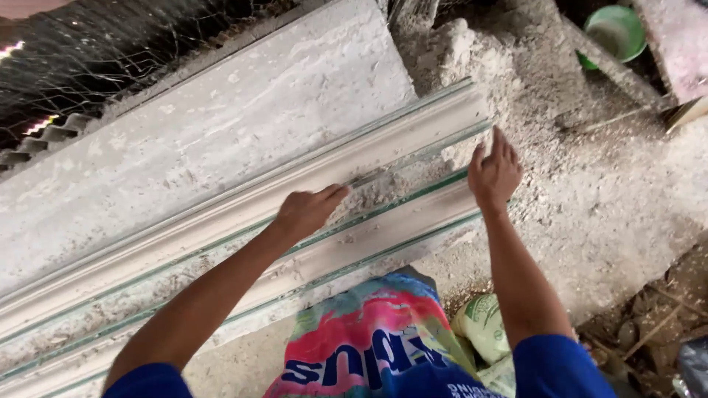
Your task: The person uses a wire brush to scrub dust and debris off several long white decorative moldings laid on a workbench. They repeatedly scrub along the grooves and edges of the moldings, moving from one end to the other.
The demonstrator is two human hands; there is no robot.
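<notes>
Risk: scraper gouging the soft moulding.
Left hand [306, 210] fingers closed on a thin metal blade [369, 177] in the plaster moulding [243, 199] groove; right hand [495, 173], fingers extended and empty, steadies beyond the blade tip.

A green bowl [616, 31] sat far beyond the pale slab [206, 140], past a heap of white powder [472, 55]. Wire mesh [110, 44] stretched above the slab; a printed sack [483, 324] lay below it.

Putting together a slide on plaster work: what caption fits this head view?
Left hand and right hand press on a long plaster cornice moulding lying on a dusty slab.
</notes>
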